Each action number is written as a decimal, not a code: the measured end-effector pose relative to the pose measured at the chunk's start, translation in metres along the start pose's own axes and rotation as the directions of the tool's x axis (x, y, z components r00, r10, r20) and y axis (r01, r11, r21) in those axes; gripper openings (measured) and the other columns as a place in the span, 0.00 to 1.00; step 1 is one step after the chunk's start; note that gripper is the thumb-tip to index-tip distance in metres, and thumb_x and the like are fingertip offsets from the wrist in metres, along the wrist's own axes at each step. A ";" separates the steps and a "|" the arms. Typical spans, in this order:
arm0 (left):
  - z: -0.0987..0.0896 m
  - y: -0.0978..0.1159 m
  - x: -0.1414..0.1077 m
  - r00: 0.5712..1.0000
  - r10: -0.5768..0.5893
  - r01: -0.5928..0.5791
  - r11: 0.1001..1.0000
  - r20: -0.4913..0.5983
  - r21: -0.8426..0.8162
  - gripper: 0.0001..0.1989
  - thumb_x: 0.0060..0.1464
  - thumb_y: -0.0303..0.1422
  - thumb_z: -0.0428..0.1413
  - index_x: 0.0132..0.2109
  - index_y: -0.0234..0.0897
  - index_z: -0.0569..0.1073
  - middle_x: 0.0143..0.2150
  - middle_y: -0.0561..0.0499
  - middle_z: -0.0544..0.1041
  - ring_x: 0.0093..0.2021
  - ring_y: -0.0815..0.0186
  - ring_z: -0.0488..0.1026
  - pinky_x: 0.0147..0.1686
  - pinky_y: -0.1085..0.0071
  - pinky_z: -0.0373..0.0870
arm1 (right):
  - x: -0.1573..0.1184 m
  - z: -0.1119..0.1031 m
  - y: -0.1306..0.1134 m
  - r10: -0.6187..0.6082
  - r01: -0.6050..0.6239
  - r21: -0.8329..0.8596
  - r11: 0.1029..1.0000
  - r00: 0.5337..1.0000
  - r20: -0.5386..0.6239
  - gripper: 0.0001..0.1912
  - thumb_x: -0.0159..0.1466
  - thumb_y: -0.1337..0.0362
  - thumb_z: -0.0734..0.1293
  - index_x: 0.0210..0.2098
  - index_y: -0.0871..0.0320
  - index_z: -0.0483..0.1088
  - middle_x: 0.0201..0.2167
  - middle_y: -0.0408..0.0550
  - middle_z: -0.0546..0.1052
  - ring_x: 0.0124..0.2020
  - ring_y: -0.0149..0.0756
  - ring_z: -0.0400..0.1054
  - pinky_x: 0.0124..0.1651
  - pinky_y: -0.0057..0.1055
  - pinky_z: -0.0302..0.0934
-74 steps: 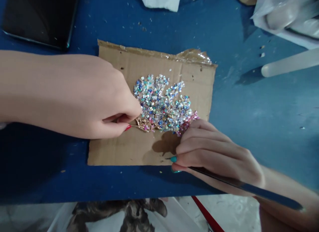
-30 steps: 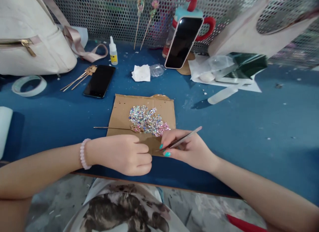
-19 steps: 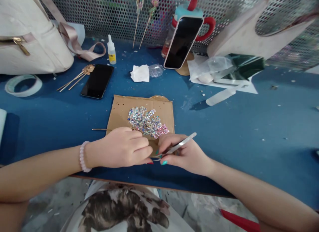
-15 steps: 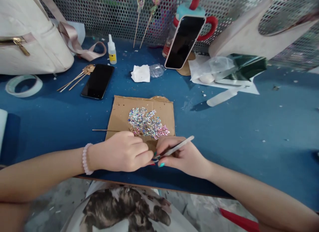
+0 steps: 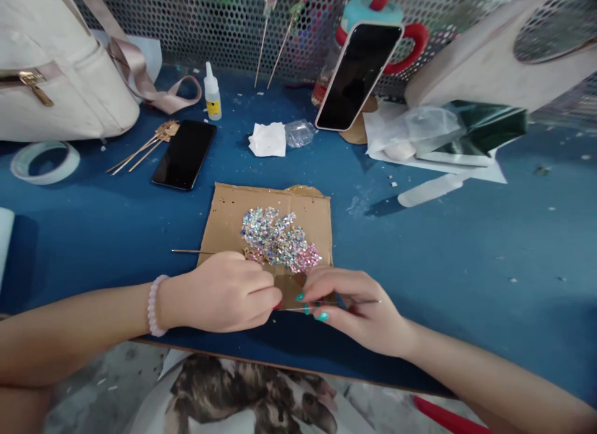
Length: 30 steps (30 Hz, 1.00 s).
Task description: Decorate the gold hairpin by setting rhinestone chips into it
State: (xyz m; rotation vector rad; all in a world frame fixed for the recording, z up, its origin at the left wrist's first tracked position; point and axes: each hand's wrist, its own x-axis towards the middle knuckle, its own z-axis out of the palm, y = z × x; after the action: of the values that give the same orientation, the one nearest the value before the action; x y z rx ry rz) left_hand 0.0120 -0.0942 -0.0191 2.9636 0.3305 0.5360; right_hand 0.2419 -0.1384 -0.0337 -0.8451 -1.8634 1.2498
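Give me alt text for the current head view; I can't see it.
Two bare hands work over the near edge of a cardboard sheet: the right hand holds a thin tool, the left hand is curled, its grip hidden. Glittery multicoloured chips lie piled on the cardboard. On the blue table beyond are two phones and a small bottle.

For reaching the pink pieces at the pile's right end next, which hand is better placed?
Likely the right hand: it is right beside the pink pieces and holds a thin tool. The left hand is farther off.
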 end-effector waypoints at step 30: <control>-0.008 -0.004 -0.011 0.916 0.377 -0.379 0.925 0.137 -0.016 0.11 0.55 0.24 0.53 0.24 0.36 0.67 0.21 0.55 0.63 0.20 0.70 0.59 0.17 0.68 0.50 | 0.011 0.006 0.027 -0.108 0.014 -0.348 0.938 0.962 -0.251 0.09 0.62 0.60 0.68 0.27 0.56 0.71 0.23 0.44 0.74 0.27 0.32 0.69 0.31 0.29 0.65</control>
State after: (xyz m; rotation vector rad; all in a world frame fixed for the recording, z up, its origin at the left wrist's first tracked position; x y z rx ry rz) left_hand -0.0014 -0.0924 -0.0157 3.0637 -0.2631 0.3578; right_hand 0.2342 -0.1235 -0.0580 -1.0732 -1.8932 0.7355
